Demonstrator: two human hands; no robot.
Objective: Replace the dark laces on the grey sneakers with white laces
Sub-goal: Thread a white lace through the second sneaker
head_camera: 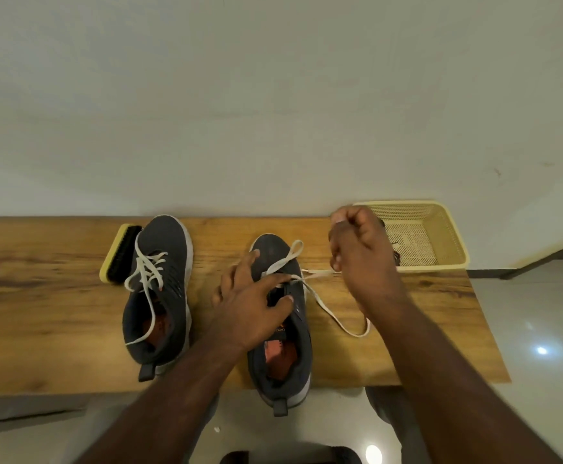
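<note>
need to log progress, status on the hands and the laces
Left hand open, pressing the right sneaker. Right hand pinching the white lace, pulling it taut. Left sneaker already white-laced. Nothing in the way.

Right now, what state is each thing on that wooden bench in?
Left sneaker: white lace threaded, ends loose, untied.
Right sneaker: white lace partly threaded, heel past the bench edge.
White lace: being pulled, slack looped on the bench.
Left hand: pressing the right sneaker.
Right hand: pinching the lace.
Basket: upright, dark laces inside.
Brush: lying untouched.
</note>
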